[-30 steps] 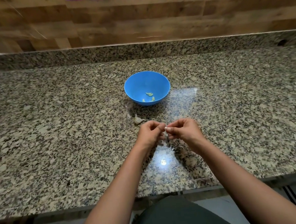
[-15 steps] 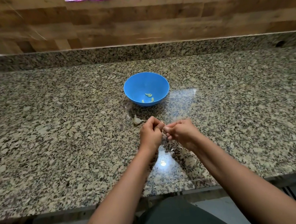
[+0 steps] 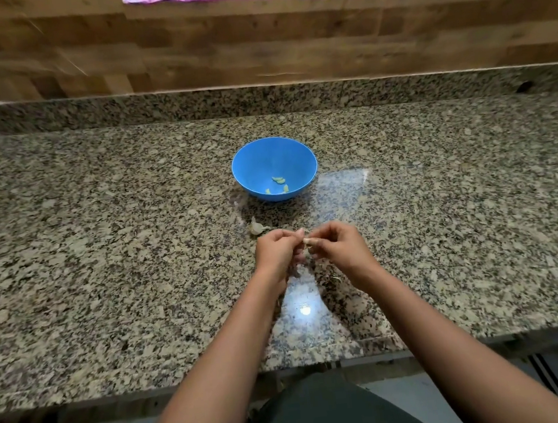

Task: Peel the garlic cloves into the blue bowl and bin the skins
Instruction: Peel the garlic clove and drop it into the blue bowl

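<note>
A blue bowl (image 3: 272,150) stands on the granite counter with three pale peeled cloves (image 3: 278,179) at its bottom. Just in front of it my left hand (image 3: 277,253) and my right hand (image 3: 338,247) meet, both with curled fingers. Between their fingertips they pinch a small garlic clove (image 3: 307,241), mostly hidden by the fingers. An unpeeled piece of garlic (image 3: 257,228) lies on the counter just beyond my left hand. Thin bits of skin (image 3: 335,278) lie on the counter under my right wrist.
The speckled granite counter (image 3: 104,264) runs wide to both sides, with a raised granite lip at the back and a wooden wall (image 3: 253,48) behind. The counter's front edge (image 3: 186,386) is close to my body. No bin is in view.
Both hands stay together on the clove, with only small shifts of the fingers. The view has moved slightly.
</note>
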### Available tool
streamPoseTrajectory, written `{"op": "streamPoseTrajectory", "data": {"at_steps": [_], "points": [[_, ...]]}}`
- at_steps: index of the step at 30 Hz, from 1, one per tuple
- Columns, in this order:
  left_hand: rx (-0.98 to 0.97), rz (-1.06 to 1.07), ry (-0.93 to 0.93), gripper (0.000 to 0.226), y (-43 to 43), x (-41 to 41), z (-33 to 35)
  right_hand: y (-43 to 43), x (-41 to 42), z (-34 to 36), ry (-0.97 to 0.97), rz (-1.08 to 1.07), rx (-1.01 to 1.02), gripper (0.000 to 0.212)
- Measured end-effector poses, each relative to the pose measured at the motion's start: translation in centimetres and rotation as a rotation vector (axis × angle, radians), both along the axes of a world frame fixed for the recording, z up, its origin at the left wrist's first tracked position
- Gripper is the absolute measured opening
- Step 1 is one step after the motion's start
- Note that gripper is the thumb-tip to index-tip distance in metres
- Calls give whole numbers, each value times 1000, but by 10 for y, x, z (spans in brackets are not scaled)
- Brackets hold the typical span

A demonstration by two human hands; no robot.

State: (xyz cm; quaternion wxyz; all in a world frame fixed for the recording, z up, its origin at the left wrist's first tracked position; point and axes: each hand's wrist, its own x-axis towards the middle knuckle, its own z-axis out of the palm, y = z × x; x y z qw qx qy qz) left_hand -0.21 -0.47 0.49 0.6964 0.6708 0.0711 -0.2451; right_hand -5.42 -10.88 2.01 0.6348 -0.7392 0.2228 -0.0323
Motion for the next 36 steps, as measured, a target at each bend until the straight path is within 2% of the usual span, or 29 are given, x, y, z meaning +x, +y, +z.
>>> {"op": "streamPoseTrajectory", "data": {"at_steps": [1,3,4,6,8,9,12,14,17,20,26,28,31,36], "points": [[173,-44,-138,15,0,0,-1,1,0,-1,7,21,-100,11],[490,-139,-393,14,0,-1,0,4,-1,-4,-2,101,-465,6],[532,-160,-412,14,0,-1,0,6,-1,-5,-30,144,-615,7],[391,-155,-244,15,3,4,-3,6,-2,-9,-56,176,-674,10],[219,-85,-61,18,10,7,-5,2,-3,-10,-6,126,-511,10],[233,-83,-72,18,14,9,-7,0,-4,-10,19,89,-393,10],[437,-184,-289,7,22,6,-7,-5,-3,-9,54,20,-96,8],[518,-254,-388,15,22,4,-8,-6,-2,-7,37,2,6,8],[599,-326,-483,24,23,0,-2,-5,0,-4,7,-4,77,10],[631,-329,-548,21,24,3,-1,-5,0,-5,1,-6,159,11],[652,-335,-572,29,25,4,-4,-7,1,-11,2,-18,203,9],[552,-334,-542,16,24,7,-6,-9,1,-12,3,-7,216,10],[367,-281,-446,14,22,9,-8,-11,2,-13,4,2,215,16],[247,-249,-358,9,17,8,-8,-7,1,-12,-55,-84,357,18]]}}
